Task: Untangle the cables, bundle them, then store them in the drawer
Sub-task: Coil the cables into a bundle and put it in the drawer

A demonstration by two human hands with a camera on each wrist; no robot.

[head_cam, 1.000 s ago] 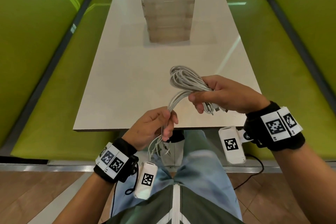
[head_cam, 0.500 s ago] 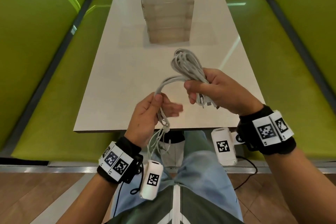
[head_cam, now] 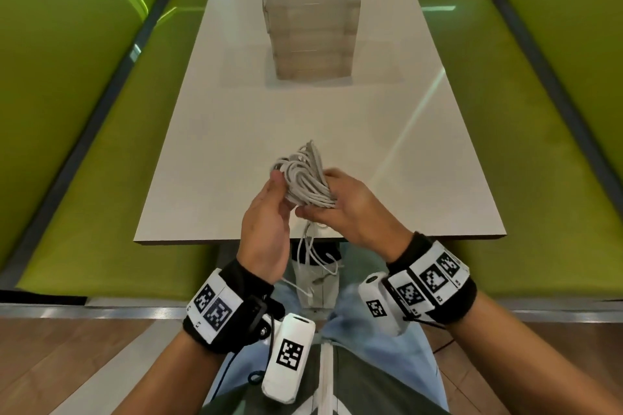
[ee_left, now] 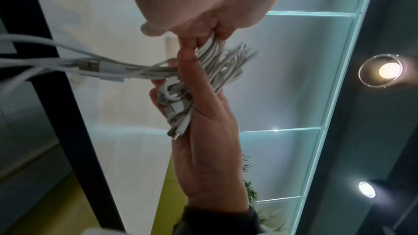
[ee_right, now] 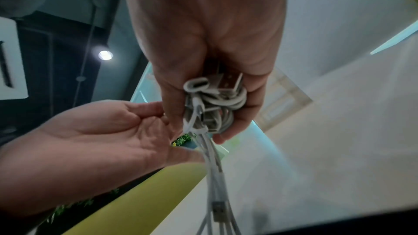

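Observation:
A coil of white cables (head_cam: 305, 178) is held over the near end of the white table (head_cam: 209, 152). My right hand (head_cam: 344, 209) grips the coil from the right, and its fingers close round the strands and plugs (ee_right: 214, 103). My left hand (head_cam: 266, 222) stands against the coil's left side, palm open (ee_right: 101, 131), with its fingertips touching the loops (ee_left: 210, 33). Several loose ends with plugs (head_cam: 313, 256) hang from under the coil toward my lap. A translucent drawer unit (head_cam: 312, 20) stands farther back on the table, all its drawers closed.
Green padded benches (head_cam: 84, 162) (head_cam: 539, 162) run along both sides of the table. The table's near edge (head_cam: 320, 239) lies just below my hands. Wooden floor (head_cam: 50, 364) shows beneath me.
My left hand has let go of the strand it was leading round and moved up against the coil. The right hand has dropped lower with the bundle, and the tails now hang free.

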